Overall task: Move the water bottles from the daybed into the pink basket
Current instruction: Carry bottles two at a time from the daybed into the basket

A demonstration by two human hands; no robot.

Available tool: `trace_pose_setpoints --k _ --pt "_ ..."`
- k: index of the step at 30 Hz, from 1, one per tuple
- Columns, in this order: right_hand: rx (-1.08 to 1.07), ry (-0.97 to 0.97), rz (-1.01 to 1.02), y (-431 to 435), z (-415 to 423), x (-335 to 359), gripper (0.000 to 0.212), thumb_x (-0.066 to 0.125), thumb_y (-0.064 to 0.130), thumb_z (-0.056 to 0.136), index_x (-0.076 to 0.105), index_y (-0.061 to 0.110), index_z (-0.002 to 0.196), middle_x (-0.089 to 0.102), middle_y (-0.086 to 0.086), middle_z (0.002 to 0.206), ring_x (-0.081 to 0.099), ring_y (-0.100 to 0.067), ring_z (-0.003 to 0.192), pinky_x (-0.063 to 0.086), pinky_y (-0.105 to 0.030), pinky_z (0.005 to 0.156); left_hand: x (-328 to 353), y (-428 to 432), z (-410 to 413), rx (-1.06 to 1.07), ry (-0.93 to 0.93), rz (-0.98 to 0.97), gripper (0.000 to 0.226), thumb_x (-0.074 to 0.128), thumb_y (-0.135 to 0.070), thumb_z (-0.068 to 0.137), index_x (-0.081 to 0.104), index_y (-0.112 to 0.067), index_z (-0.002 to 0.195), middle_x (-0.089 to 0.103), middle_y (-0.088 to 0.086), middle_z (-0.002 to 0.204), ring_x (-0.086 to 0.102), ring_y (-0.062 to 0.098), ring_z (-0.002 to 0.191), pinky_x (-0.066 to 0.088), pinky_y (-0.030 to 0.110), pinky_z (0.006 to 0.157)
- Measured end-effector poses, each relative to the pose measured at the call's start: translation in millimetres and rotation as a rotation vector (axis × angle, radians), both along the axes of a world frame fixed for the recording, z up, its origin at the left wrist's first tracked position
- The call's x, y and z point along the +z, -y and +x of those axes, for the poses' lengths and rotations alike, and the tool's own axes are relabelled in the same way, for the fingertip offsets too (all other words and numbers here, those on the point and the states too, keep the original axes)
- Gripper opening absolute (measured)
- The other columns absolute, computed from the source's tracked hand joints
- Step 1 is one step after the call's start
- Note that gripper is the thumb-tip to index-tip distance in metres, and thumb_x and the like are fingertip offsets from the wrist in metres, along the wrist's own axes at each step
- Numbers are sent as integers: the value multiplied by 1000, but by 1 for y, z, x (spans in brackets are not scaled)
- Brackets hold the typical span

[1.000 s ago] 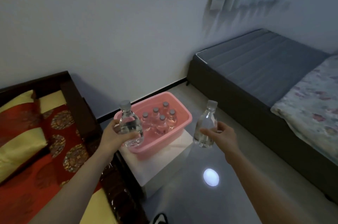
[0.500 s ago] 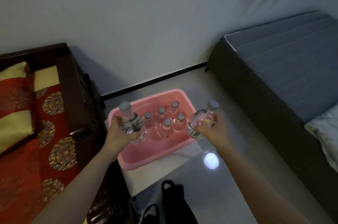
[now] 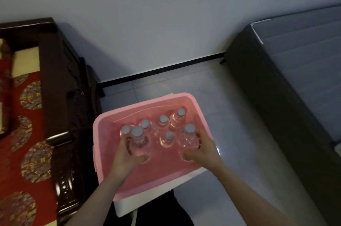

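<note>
The pink basket [image 3: 106, 120] stands on a white box below me, with several clear, grey-capped water bottles upright inside, among them one at the back [image 3: 178, 117]. My left hand [image 3: 125, 153] grips a bottle [image 3: 139, 142] inside the basket's left half. My right hand [image 3: 203, 149] grips another bottle [image 3: 189, 139] inside the right half. Both held bottles are upright and low in the basket; whether they touch its floor is hidden. The daybed [image 3: 27, 124], with its red patterned cushion and dark carved wooden arm, lies at the left.
The white box [image 3: 147, 200] under the basket sits on a grey tiled floor. A dark-framed bed with a grey mattress [image 3: 295, 70] fills the right. A black bag [image 3: 166, 214] lies at my feet. The white wall with a black skirting is behind.
Both hands have lowered their bottles from above the rim down into the basket. My head has tilted down and moved closer over the basket.
</note>
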State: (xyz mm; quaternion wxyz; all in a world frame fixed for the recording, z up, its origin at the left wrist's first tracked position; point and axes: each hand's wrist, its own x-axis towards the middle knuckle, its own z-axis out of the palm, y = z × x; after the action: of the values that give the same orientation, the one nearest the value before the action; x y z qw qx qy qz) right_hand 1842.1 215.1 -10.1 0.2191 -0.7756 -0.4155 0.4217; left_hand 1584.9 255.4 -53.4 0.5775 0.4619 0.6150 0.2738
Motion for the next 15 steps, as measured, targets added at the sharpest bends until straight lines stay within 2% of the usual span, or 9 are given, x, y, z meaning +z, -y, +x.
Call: trace_pose_setpoints --k 3,5,6,7,9,10,11,13,15 --pt "72 65 -32 -4 0 -9 64 87 27 50 57 30 106 65 15 95 62 -7 81 46 -19 63 -10 -1 5 -29 -13 20 85 92 -9 49 49 -41 116 59 -9 117 58 9 107 50 28 80" --pt "186 134 -21 -7 1 -13 70 87 28 51 60 26 116 64 12 104 61 -10 91 48 -23 72 -13 -4 7 -39 -48 65 81 90 -7 47 54 -34 114 53 1 124 56 19 110 53 39 84" --pt "240 162 -19 -9 2 -16 74 86 25 51 60 25 121 61 10 110 59 -12 97 49 -26 78 -15 -5 8 -52 -72 86 79 90 -4 48 56 -31 113 51 4 124 56 22 108 53 41 85" --pt "287 178 -28 -10 4 -18 78 84 21 52 59 24 125 57 9 113 57 -14 102 49 -26 82 -18 -6 11 -61 -91 106 76 89 1 49 57 -32 109 51 3 121 56 21 104 54 35 84" --pt "369 209 -61 -12 7 -22 81 79 12 54 56 23 131 50 8 114 55 -18 107 44 -21 81 -22 -10 16 -68 -122 144 74 86 8 49 56 -39 97 54 -8 108 57 14 95 51 15 72" --pt "414 232 -83 -14 8 -23 81 77 9 56 55 24 132 51 7 116 56 -19 109 43 -20 81 -24 -12 19 -75 -138 152 75 85 11 48 55 -40 94 53 -14 105 57 11 92 49 11 67" --pt "468 258 -104 -16 10 -25 81 75 7 57 53 24 134 53 6 122 56 -20 112 43 -20 84 -27 -15 22 -92 -158 157 75 83 13 47 56 -39 94 54 -14 105 57 13 92 48 13 66" --pt "588 317 -132 -21 11 -29 82 71 4 61 49 27 137 52 5 135 55 -22 117 45 -26 91 -33 -19 25 -151 -195 176 71 78 16 46 60 -26 100 57 0 110 56 23 97 47 24 72" --pt "645 349 -153 -25 10 -33 82 67 3 65 45 31 140 50 4 140 54 -25 119 47 -31 92 -40 -23 29 -196 -236 185 70 76 15 46 61 -13 108 57 12 116 55 26 99 47 31 77"
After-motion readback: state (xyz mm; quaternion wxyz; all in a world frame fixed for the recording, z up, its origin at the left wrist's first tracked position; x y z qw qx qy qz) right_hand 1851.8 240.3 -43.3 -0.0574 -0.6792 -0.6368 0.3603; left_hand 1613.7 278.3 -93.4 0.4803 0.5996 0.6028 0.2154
